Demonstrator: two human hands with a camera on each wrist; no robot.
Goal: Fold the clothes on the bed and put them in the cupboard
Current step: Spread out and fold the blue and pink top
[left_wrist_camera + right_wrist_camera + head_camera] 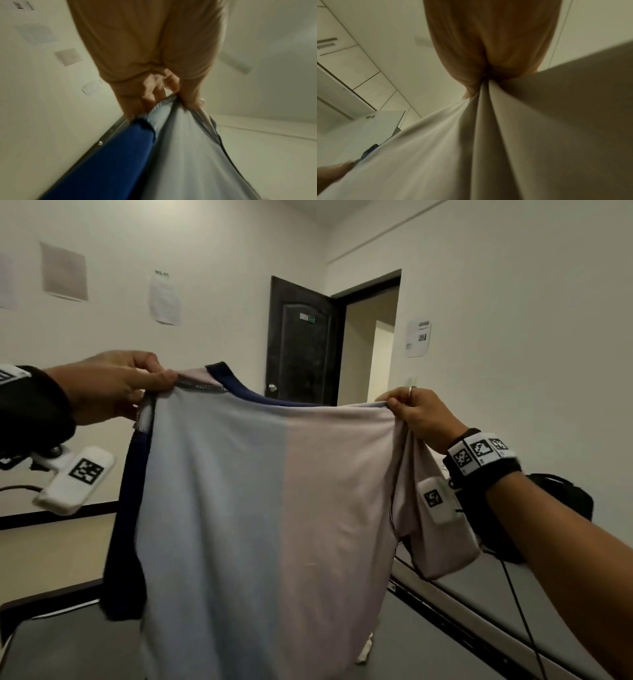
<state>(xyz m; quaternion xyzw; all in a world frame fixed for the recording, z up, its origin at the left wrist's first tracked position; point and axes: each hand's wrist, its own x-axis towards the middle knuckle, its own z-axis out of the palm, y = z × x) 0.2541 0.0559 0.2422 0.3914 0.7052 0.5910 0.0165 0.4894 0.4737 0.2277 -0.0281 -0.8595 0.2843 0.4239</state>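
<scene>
I hold the T-shirt up by its shoulders, left hand and right hand each pinching a shoulder seam, so it hangs flat above the bed edge, ready for folding.

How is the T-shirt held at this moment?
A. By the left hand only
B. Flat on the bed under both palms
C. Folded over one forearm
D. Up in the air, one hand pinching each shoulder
D: the left hand and right hand each pinch a shoulder of the T-shirt, which hangs spread between them.
</scene>
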